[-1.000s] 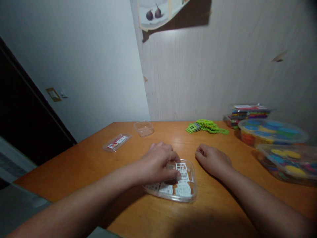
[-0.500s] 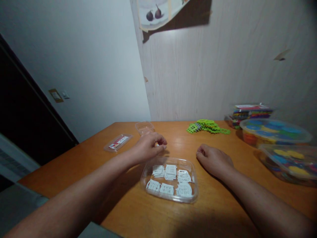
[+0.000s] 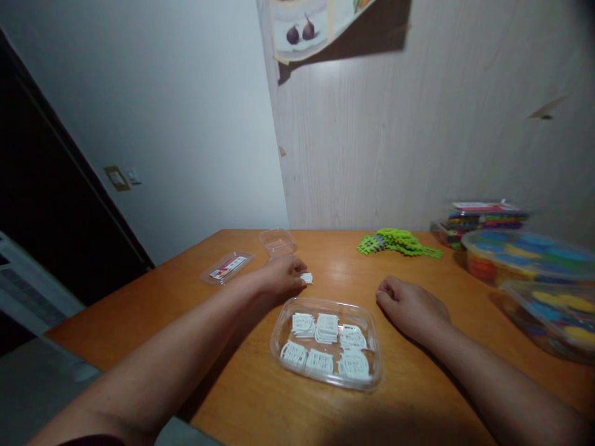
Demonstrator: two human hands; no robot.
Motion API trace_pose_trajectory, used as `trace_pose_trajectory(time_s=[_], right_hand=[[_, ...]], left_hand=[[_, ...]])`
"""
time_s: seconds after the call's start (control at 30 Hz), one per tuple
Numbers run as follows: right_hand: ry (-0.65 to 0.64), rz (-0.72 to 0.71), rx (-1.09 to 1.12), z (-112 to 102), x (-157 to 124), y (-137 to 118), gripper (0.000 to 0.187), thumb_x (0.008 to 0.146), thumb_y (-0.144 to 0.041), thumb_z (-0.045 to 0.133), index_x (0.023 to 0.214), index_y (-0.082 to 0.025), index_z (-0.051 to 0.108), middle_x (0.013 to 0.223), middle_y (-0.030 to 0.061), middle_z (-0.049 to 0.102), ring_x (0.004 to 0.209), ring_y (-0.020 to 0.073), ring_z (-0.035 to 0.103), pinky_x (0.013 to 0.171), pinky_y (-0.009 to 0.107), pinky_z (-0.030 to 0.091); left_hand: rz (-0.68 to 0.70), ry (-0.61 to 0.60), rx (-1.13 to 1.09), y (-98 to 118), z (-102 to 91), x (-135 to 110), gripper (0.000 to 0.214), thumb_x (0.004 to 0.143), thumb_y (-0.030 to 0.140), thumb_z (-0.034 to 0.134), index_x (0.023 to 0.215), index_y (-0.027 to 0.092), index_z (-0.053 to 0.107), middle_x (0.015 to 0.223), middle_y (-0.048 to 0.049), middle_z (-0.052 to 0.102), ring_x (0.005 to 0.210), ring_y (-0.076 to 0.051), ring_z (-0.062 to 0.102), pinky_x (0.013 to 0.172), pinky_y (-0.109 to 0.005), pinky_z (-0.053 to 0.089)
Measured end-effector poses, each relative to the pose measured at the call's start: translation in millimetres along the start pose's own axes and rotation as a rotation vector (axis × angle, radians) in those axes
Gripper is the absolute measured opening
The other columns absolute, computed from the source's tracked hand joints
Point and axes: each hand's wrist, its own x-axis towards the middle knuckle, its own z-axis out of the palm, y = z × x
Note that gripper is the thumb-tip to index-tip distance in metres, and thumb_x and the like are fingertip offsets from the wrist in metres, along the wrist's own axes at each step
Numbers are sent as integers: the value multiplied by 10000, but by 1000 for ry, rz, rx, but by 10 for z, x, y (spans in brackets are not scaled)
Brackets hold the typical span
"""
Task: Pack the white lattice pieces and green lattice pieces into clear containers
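My left hand (image 3: pixel 286 275) reaches past the far left corner of a clear plastic tray (image 3: pixel 326 383). Its curled fingers and thumb are at the left edge of a small flat white plastic piece (image 3: pixel 306 278), which is low over the table or lying on it. Inside the tray are several groups of white openwork pieces, among them a stack (image 3: pixel 326 327) at the back and a larger rounded one (image 3: pixel 354 364) at the front right. My right hand (image 3: pixel 411 306) rests on the table to the right of the tray, loosely closed, with nothing visible in it.
Behind my left hand stands a clear container (image 3: pixel 277 241), with a labelled clear lid (image 3: pixel 229 267) to its left. Green interlocking pieces (image 3: pixel 400 242) lie at the back. Tubs of colourful items (image 3: pixel 530 254) and a stacked box (image 3: pixel 488 217) line the right side of the wooden table (image 3: pixel 242 396).
The white piece at my left fingertips shows more fully now, where only a sliver showed before. My right hand keeps its place. The whole view has shifted slightly.
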Motion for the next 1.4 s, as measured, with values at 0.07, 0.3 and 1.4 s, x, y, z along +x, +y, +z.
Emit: trace_pose_trajectory(time_s=[0.07,0.3,1.4], right_hand=[[1,0,3,0,-4,3,252,909,-394,442,863,-254,646,821,40,717,733,202,625,544,285,250],[-6,4,-3,-4,-1,17,246,904,-404,445,882,-264,646,830,36,721,738,206,626,542,285,251],[-17,8,-10,6,18,31,263,904,-421,431,883,-260,638,849,49,724,738,218,632,538,289,261]], left_hand=[[9,-3,0,-25,19,49,314,789,379,640,996,157,720,941,-60,723,822,-189,620,689,-259,439],[-36,18,-18,-88,87,144,286,771,347,658,973,156,725,942,-67,732,816,-184,626,687,-258,447],[321,80,183,603,-167,-989,186,869,373,639,969,219,666,986,-52,632,994,-238,491,858,-366,375]])
